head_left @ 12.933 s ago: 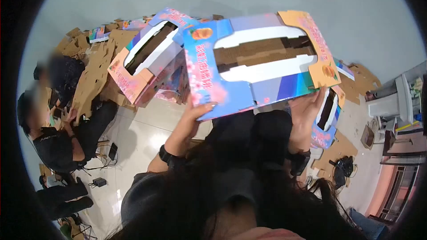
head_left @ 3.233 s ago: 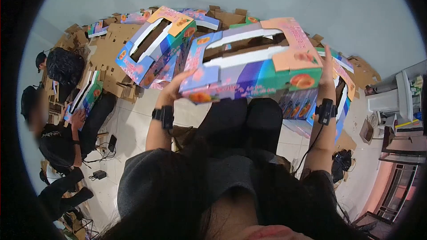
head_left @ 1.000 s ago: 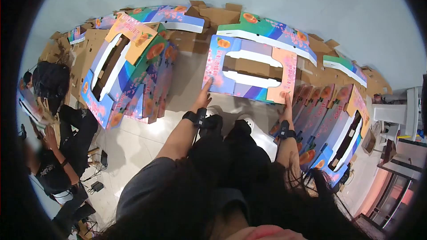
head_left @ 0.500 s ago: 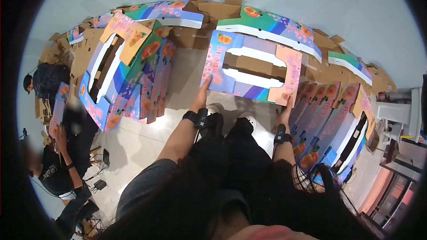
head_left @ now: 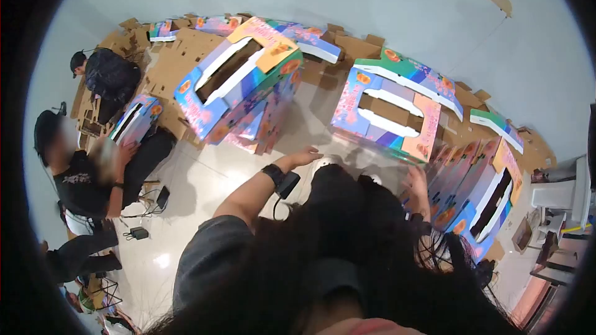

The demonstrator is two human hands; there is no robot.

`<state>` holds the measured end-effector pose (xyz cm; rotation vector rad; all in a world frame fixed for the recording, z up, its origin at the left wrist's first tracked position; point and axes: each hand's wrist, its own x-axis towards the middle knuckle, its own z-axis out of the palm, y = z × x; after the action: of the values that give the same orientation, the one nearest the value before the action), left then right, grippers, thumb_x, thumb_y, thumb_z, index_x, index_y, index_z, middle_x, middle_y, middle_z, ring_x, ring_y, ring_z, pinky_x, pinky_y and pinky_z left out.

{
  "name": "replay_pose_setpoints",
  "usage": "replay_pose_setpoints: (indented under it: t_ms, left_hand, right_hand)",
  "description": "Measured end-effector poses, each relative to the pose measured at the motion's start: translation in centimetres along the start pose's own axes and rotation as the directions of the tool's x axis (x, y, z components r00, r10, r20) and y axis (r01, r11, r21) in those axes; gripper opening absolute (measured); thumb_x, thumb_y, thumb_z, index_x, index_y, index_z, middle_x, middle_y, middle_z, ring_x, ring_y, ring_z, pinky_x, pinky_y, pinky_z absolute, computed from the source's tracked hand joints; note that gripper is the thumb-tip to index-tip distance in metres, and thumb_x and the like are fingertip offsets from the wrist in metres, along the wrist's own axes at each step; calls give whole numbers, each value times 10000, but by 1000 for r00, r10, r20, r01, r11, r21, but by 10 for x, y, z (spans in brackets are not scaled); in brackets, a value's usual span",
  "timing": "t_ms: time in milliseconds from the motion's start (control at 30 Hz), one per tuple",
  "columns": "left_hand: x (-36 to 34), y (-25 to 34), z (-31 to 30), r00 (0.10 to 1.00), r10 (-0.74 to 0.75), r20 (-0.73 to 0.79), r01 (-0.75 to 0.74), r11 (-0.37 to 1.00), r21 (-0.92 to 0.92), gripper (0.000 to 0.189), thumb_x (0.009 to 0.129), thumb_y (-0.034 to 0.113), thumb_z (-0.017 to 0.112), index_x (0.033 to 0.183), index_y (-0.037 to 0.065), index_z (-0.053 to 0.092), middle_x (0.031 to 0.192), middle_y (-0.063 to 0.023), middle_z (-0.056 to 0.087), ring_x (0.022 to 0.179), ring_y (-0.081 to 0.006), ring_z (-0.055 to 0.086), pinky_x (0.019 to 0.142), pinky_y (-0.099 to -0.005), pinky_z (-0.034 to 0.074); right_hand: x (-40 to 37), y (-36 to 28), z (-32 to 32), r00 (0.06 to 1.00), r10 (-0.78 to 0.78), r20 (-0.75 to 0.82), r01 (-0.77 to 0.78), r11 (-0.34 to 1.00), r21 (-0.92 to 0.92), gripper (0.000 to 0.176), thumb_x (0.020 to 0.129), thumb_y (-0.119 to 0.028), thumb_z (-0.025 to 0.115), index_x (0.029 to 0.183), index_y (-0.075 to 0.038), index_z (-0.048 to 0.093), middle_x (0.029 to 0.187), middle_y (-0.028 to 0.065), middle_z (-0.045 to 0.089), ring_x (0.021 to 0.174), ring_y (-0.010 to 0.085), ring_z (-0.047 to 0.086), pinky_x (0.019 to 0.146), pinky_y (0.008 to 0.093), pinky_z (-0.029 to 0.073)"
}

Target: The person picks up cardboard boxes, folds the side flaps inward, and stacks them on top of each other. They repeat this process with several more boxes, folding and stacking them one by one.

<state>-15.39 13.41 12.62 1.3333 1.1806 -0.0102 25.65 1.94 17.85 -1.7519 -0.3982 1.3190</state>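
A colourful printed fruit carton (head_left: pixel 347 107) with a long handle opening in its top stands in front of me. My left hand (head_left: pixel 303 157) is held out short of its near left side, empty, fingers stretched. Just below the carton's near right corner is my right hand (head_left: pixel 416 181), holding nothing, its fingers loosely bent and apart. To the left stands a stack of similar cartons (head_left: pixel 264 102), the top one tilted. More cartons (head_left: pixel 462 180) lean in a row beside my right hand.
Brown cardboard pieces (head_left: pixel 167 65) and printed carton sheets (head_left: pixel 410 74) lie along the wall. At the left, a seated person (head_left: pixel 87 177) has a carton (head_left: pixel 138 118) in their hands; another person in dark clothes (head_left: pixel 112 77) is beyond. A black adapter (head_left: pixel 136 233) with cables lies on the floor.
Both hands have let go of the carton and drawn back towards me. My view has turned left, so things appear shifted right. The seated person's carton now shows its handle opening.
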Motion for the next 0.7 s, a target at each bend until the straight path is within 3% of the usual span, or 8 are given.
replay_pose_setpoints:
  t_ms: [67,167,267,300,367,433,567,700]
  left_hand:
    - [-32,-6,-14,991,81,109,-89,993,71,537,923,451,524,1219,4,547,1115,-110,618,986,-186,577,899,-322,457]
    - [-80,-14,-43,971,95,219,-119,988,97,516,937,427,503,1230,4,537,1147,-127,607,1037,-198,572,891,-320,457]
    - [-153,-8,-76,994,13,105,-10,1000,-23,460,947,408,470,1295,112,521,1259,-81,567,1119,-182,560,915,-334,415]
    - [-172,-7,-85,999,-4,54,10,994,-112,455,947,416,465,1306,140,515,1273,-67,563,1125,-175,559,922,-334,403]
    - [-216,6,-97,999,-32,38,43,942,-333,464,946,430,442,1345,196,473,1291,-32,558,1162,-165,540,942,-352,371]
    - [-230,-31,-118,999,-8,-37,-13,838,-546,457,932,443,448,1323,207,474,1263,-24,577,1177,-167,525,931,-350,368]
    - [-231,-112,-155,934,-87,-348,-218,632,-744,445,901,443,503,1239,154,488,1222,-37,598,1176,-182,522,941,-344,360]
    - [-259,-70,-125,816,-282,-505,-451,234,-861,620,933,370,445,1449,100,233,1330,-74,492,1184,-228,518,966,-374,361]
  right_hand:
    - [-48,-18,13,979,-135,152,139,990,-10,452,906,-288,559,1315,-122,465,1221,59,570,1056,178,572,828,331,487]
    - [-107,-49,38,942,-256,217,272,961,-44,379,884,-282,600,1208,-89,562,1188,46,580,1090,161,530,886,339,422]
    - [-126,-53,61,743,-616,261,664,729,-167,290,898,-177,600,1160,-52,593,1127,66,610,1049,153,554,894,305,433]
    - [-173,-78,79,719,-659,220,677,736,-9,257,887,-105,614,1127,-12,604,1080,82,627,1022,151,574,908,285,436]
    - [-259,-124,89,446,-815,370,832,530,165,253,929,-156,519,1105,-4,619,1079,118,628,1046,211,581,939,341,426]
    - [-339,-157,89,74,-883,464,731,365,577,387,964,-270,396,1065,23,629,1086,182,630,1066,334,579,958,443,419]
    - [-446,-187,56,-359,-854,376,568,120,814,481,947,-401,469,1090,42,589,1115,207,595,923,344,602,700,453,522]
    - [-479,-192,53,-440,-818,372,488,130,863,483,946,-428,459,1019,28,601,1003,178,585,824,304,578,639,408,489]
